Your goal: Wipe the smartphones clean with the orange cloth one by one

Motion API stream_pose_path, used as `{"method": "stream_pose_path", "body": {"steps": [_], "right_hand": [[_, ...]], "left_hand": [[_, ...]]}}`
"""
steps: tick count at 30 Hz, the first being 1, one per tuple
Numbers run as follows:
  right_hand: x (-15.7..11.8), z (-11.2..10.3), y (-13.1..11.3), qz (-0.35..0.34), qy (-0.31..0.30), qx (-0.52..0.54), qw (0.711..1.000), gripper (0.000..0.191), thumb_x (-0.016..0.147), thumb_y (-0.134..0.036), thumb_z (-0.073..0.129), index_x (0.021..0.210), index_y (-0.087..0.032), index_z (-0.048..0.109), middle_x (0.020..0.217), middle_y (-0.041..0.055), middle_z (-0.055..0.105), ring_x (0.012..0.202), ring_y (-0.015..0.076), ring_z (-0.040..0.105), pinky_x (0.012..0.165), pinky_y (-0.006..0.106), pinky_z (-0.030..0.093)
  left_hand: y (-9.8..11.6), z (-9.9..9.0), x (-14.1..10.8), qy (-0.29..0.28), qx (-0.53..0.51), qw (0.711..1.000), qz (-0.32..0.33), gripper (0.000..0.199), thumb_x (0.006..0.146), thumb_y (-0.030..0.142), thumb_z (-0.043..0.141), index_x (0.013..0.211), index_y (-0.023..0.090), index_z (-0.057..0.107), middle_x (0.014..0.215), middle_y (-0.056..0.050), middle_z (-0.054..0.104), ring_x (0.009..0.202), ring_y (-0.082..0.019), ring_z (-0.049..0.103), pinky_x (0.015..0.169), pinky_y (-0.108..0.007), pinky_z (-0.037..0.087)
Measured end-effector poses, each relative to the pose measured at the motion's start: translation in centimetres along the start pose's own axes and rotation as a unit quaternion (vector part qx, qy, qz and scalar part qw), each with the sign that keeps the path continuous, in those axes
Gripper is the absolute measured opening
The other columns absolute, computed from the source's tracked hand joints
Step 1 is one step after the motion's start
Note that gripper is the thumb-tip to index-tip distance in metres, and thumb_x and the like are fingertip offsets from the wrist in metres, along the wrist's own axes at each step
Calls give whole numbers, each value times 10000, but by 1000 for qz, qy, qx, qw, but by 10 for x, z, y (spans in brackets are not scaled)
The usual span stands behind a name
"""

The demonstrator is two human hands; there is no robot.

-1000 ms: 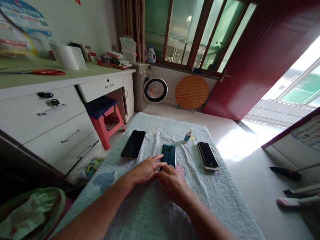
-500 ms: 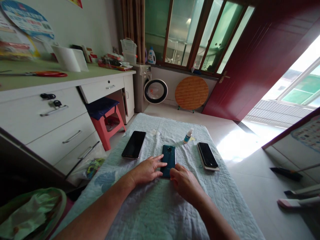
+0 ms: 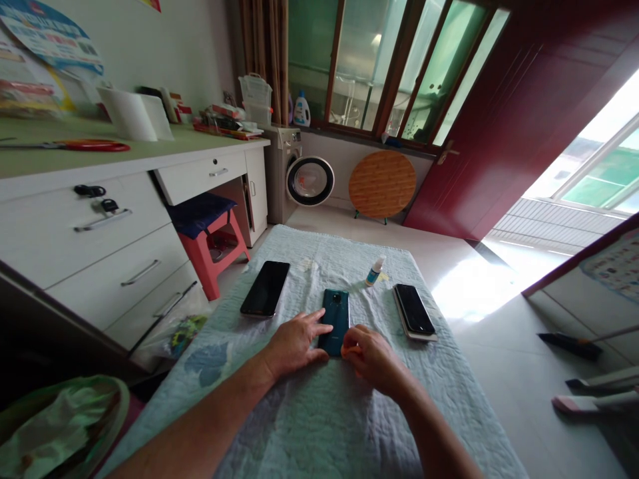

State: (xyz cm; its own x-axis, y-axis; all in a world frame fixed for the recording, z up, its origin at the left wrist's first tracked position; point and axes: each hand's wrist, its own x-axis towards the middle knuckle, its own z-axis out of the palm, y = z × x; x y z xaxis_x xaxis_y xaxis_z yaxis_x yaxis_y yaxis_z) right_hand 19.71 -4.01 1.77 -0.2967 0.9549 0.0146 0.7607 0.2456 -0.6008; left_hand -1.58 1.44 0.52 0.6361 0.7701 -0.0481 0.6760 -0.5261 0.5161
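Note:
A teal phone [image 3: 336, 326] lies back side up on the pale blue quilted cloth [image 3: 309, 412]. My left hand [image 3: 298, 340] rests at its left edge with fingers spread, fingertips on the phone. At the phone's lower right edge is my right hand [image 3: 368, 352], its fingers curled together; a bit of something orange shows at them, too small to make out. A black phone [image 3: 265, 289] lies to the left. On the right, another black phone [image 3: 415, 310] sits on a pale flat item. Behind stands a small spray bottle [image 3: 375, 270].
A pink stool [image 3: 212, 256] and white drawers [image 3: 134, 273] flank the cloth-covered surface on the left. A lined bin [image 3: 117, 419] is at the lower left. Farther back are a washing machine [image 3: 284, 173] with its door open and a round wooden board [image 3: 382, 185].
My right hand has shifted slightly right and turned, and something orange now shows at its fingers. My left thumb has moved slightly lower at the phone's bottom edge.

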Motion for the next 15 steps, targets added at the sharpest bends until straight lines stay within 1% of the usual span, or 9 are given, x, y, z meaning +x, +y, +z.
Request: {"method": "stream_pose_path", "body": {"steps": [2, 5, 10, 15], "right_hand": [[2, 0, 2, 9, 15, 5, 1000, 100, 815, -111, 537, 797, -185, 602, 831, 1, 592, 707, 104, 537, 665, 209, 357], [7, 0, 5, 31, 57, 4, 998, 91, 836, -136, 527, 795, -183, 594, 777, 3, 604, 724, 121, 546, 685, 217, 358], [17, 8, 11, 71, 119, -23, 990, 124, 883, -224, 507, 776, -189, 561, 692, -4, 599, 685, 136, 533, 647, 228, 331], [41, 12, 19, 82, 154, -63, 983, 178, 892, -220, 496, 740, -184, 583, 783, 18, 600, 705, 129, 527, 655, 228, 332]], "left_hand": [[0, 0, 0, -5, 2, 1000, 1, 587, 747, 371, 768, 1302, 277, 601, 1525, -102, 378, 1318, -324, 463, 1086, -415, 368], [0, 0, 0, -8, 2, 1000, -2, 599, 747, 379, 768, 1311, 279, 592, 1530, -97, 370, 1327, -329, 452, 1094, -424, 360], [-1, 1, 1, -8, 3, 1000, 2, 596, 749, 401, 764, 1309, 285, 594, 1528, -92, 377, 1327, -341, 448, 1086, -441, 369], [-3, 2, 1, -6, 4, 1000, 12, 594, 749, 424, 756, 1303, 278, 599, 1528, -97, 376, 1314, -354, 458, 1077, -456, 377]]}}
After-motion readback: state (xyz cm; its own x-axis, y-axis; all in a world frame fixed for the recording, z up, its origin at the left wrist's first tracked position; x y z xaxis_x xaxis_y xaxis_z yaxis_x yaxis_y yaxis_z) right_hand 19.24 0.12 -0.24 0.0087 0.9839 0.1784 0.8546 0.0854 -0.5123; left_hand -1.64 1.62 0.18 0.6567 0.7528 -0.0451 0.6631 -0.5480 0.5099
